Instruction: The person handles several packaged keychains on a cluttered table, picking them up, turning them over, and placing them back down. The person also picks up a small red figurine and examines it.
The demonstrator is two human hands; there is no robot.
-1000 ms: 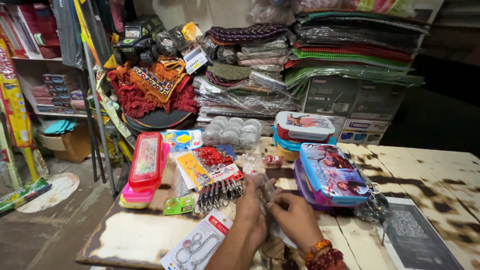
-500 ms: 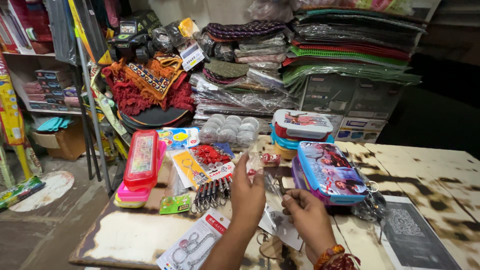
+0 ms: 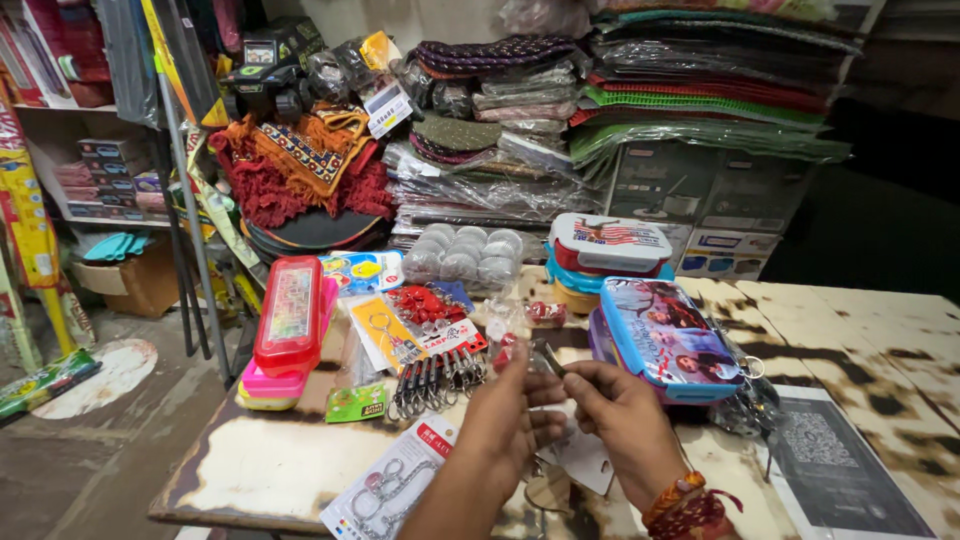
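My left hand [image 3: 512,420] and my right hand [image 3: 622,415] meet above the front of a worn wooden table [image 3: 260,470]. Both pinch a small dark metal piece [image 3: 549,358] between their fingertips; I cannot make out what it is. My right wrist wears orange and red thread bands [image 3: 690,505]. A white card tag [image 3: 588,462] lies on the table under the hands. Just left of my left hand sits a red card of metal key clips [image 3: 440,358].
A red pencil box [image 3: 290,315] is stacked on pink ones at the left. A blue picture lunch box [image 3: 672,340] and a red-and-white one [image 3: 610,243] sit at the right. A carded chain [image 3: 385,488] lies at the front edge, a printed sheet [image 3: 840,460] at the far right. Stacked mats fill the back.
Both hands have risen from low over the table and moved apart a little. The left hand lifted first. The small metal piece now shows between the fingertips.
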